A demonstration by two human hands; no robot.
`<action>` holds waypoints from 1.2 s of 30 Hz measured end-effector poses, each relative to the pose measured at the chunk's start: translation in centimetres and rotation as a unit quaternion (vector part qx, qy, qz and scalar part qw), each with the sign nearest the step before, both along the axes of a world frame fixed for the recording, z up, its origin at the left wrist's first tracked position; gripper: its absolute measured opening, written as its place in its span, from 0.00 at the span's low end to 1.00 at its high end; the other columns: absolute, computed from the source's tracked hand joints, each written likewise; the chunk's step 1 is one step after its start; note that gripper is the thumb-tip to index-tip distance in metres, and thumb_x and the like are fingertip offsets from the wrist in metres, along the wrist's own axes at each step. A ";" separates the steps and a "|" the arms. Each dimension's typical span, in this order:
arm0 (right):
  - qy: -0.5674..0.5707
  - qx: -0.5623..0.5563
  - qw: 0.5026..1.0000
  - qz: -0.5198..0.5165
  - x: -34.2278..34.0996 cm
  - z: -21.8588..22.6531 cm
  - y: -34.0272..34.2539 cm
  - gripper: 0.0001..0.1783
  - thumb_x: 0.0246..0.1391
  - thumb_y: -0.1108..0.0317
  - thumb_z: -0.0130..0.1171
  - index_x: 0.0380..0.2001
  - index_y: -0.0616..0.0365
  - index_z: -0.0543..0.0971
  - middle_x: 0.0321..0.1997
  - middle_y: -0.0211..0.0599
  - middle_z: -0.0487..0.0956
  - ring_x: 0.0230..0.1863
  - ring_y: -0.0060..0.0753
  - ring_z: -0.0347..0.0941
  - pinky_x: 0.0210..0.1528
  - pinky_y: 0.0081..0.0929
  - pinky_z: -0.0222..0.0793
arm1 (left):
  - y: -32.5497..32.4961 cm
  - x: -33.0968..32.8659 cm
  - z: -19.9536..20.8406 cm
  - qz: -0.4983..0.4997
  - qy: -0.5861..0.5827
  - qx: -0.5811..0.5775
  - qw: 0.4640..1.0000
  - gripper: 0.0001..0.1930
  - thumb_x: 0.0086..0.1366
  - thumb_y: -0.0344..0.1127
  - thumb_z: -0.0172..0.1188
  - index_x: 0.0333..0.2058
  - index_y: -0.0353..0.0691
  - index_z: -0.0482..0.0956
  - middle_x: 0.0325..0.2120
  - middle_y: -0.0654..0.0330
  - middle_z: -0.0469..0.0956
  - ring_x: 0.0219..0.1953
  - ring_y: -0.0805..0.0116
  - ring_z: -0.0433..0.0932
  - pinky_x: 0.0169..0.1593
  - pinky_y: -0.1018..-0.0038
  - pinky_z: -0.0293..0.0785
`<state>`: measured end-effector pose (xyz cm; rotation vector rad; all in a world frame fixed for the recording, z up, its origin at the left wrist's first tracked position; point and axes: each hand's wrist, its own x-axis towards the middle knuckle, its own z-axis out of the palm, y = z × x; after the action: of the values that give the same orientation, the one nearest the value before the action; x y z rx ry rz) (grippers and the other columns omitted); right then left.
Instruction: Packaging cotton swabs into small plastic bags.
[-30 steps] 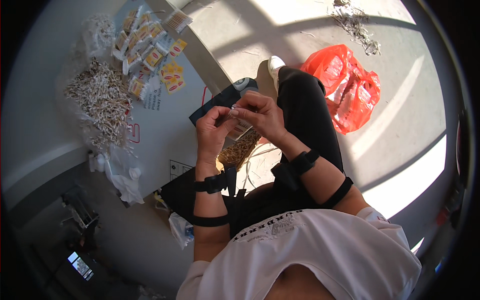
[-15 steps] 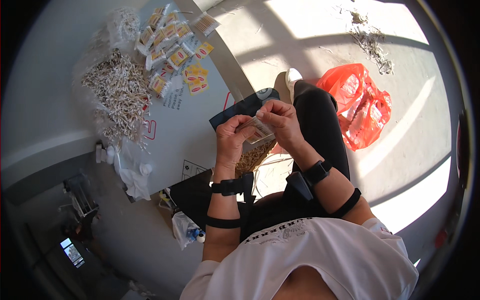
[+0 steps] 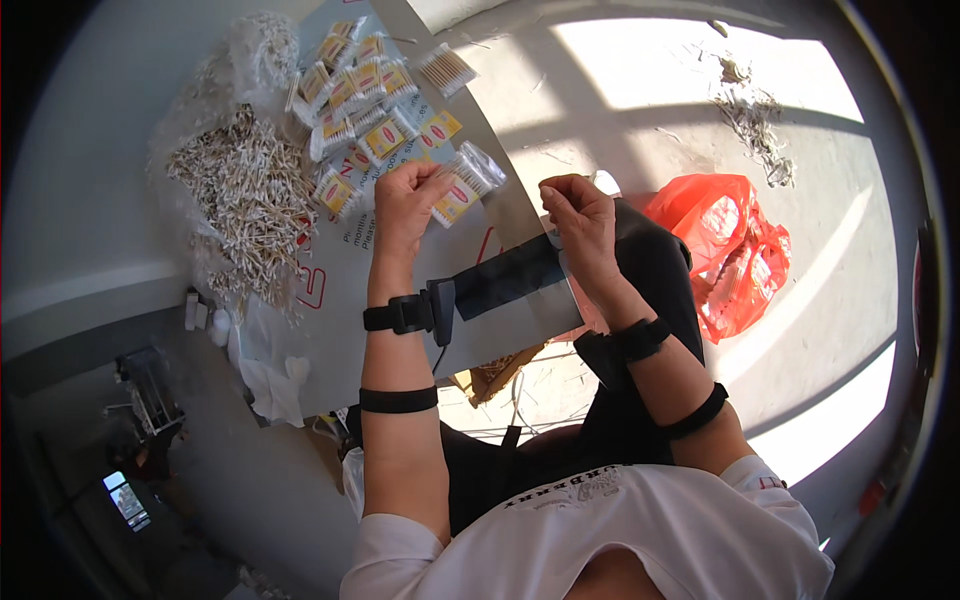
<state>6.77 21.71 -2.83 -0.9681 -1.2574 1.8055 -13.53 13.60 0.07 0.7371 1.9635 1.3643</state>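
Note:
My left hand (image 3: 403,212) grips a clear plastic packet of cotton swabs (image 3: 468,186) with a yellow label, above the grey table. To its right, apart from the packet, my right hand (image 3: 586,230) is raised with thumb and fingers pinched together; whatever may be between them is too small to make out. Several filled swab packets (image 3: 352,92) lie heaped beyond my left hand. Close to them are flat yellow label cards (image 3: 440,128). Left of the heap, a big mass of loose cotton swabs (image 3: 245,182) spills from a clear plastic bag (image 3: 258,48).
A dark flat strip (image 3: 515,286) lies along the near right table edge, below my hands. On the floor at right stands a red plastic bag (image 3: 712,232). Farther off are pale scraps (image 3: 755,122). White crumpled plastic (image 3: 272,385) hangs at the table's near left corner.
Both hands were together on the packet over the table edge. My right hand has let go and moved right; my left has carried the packet up and left, toward the heap.

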 end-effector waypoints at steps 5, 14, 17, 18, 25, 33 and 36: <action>-0.044 -0.015 0.999 -0.020 -0.1 -0.6 -0.5 0.05 0.57 0.73 0.59 0.32 0.65 0.79 0.25 0.25 0.76 0.28 0.13 0.68 0.32 0.14 0.64 | 1.0 -8.1 0.4 0.007 0.495 -0.126 0.860 0.21 0.50 0.33 0.70 0.44 0.36 0.79 0.40 0.54 0.78 0.43 0.57 0.75 0.48 0.64 0.73; -0.059 0.060 0.996 0.018 -0.5 -1.4 -0.3 0.06 0.57 0.73 0.58 0.33 0.66 0.78 0.24 0.27 0.75 0.29 0.14 0.68 0.33 0.15 0.65 | 3.4 -9.4 -0.6 -0.105 0.532 -0.206 0.814 0.24 0.43 0.37 0.75 0.40 0.39 0.79 0.42 0.54 0.77 0.48 0.55 0.72 0.50 0.61 0.70; -0.059 0.101 0.993 0.032 -0.9 -0.7 -0.6 0.06 0.57 0.73 0.59 0.34 0.66 0.78 0.23 0.29 0.75 0.28 0.16 0.69 0.33 0.17 0.66 | 1.9 -10.1 -0.5 -0.075 0.412 -0.160 0.894 0.21 0.43 0.33 0.75 0.37 0.37 0.78 0.37 0.56 0.80 0.40 0.61 0.76 0.44 0.66 0.73; -0.051 0.106 0.992 0.051 -0.8 -0.3 -0.6 0.07 0.57 0.72 0.60 0.35 0.65 0.78 0.26 0.31 0.76 0.30 0.17 0.69 0.34 0.17 0.66 | 1.7 -9.5 -0.2 -0.046 0.263 -0.119 0.956 0.19 0.44 0.30 0.74 0.36 0.36 0.78 0.33 0.58 0.80 0.35 0.66 0.78 0.41 0.69 0.74; 0.051 0.145 0.978 0.139 -0.5 2.7 -0.5 0.24 0.51 0.58 0.68 0.48 0.60 0.78 0.45 0.36 0.74 0.41 0.25 0.70 0.42 0.22 0.65 | -3.3 -0.6 2.9 -0.081 -0.020 0.061 0.995 0.14 0.47 0.19 0.69 0.34 0.33 0.76 0.30 0.67 0.78 0.34 0.81 0.75 0.40 0.81 0.73; 0.080 -0.029 0.983 0.162 3.2 1.7 -2.3 0.08 0.55 0.69 0.63 0.33 0.65 0.79 0.25 0.25 0.77 0.28 0.11 0.66 0.31 0.15 0.63 | -4.9 8.1 3.8 -0.192 -0.050 -0.047 0.979 0.16 0.46 0.23 0.72 0.36 0.35 0.79 0.28 0.68 0.78 0.31 0.83 0.73 0.37 0.83 0.72; 0.040 -0.039 0.991 0.121 4.7 0.1 -3.2 0.08 0.56 0.70 0.61 0.28 0.65 0.78 0.24 0.25 0.76 0.28 0.11 0.66 0.30 0.15 0.63 | -5.1 10.3 1.5 -0.138 -0.110 -0.007 0.984 0.14 0.46 0.24 0.71 0.34 0.33 0.79 0.27 0.65 0.79 0.30 0.82 0.74 0.35 0.82 0.73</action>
<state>11.47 18.52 -2.76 -0.8037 -1.3073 2.0737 -3.19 8.51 1.52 0.7829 1.6308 1.2069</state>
